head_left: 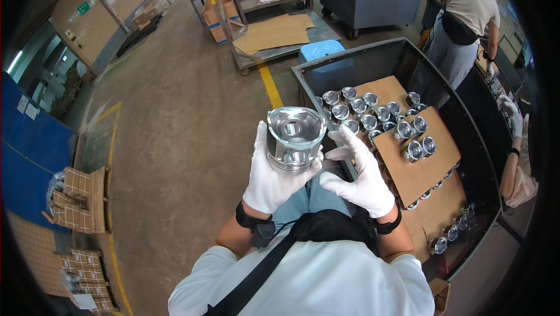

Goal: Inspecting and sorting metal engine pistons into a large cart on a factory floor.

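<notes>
A shiny metal piston (295, 141) rests in my left hand (269, 176), its hollow end facing up toward me. The white-gloved fingers wrap its left side and base. Just right of it is my right hand (363, 177), also gloved in white, with fingers and thumb apart and nothing between them. Beyond that hand stands a dark metal bin (402, 53) with several more pistons (368, 122) in rows on cardboard. A loose cardboard sheet (429, 170) lies tilted over some of them, with a few pistons (413, 151) standing on it.
A blue stool (321, 49) stands behind the bin. Farther off are a cart with flattened cardboard (274, 33) and a dark wheeled tub (370, 1). Co-workers (466, 21) are at the right. Strapped cartons (76, 205) sit on pallets at the left.
</notes>
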Tool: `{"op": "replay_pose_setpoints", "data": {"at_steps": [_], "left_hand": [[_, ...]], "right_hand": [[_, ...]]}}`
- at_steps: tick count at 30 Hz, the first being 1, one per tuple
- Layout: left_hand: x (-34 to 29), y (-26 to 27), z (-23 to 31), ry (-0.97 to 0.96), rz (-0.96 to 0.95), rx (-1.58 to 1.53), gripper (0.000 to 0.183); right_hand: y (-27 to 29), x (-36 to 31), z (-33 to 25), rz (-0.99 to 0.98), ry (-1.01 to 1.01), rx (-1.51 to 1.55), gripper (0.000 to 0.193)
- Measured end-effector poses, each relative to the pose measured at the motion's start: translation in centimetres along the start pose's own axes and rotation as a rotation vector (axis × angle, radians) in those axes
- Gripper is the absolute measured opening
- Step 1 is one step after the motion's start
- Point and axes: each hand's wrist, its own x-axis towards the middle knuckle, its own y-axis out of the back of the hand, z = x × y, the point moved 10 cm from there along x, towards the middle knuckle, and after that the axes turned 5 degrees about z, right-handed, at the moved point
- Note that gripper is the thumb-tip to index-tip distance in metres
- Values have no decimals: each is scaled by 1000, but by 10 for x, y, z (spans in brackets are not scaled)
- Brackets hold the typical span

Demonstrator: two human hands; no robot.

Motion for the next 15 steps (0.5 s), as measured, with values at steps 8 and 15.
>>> {"op": "replay_pose_setpoints", "data": {"at_steps": [8,15], "left_hand": [[-7,-11,-1,-12,-11,86,81],[-31,-13,29,-486,172,586,68]], "right_hand": [[1,-3,8,-12,-37,49,103],[5,-5,8,-2,-45,16,102]]}}
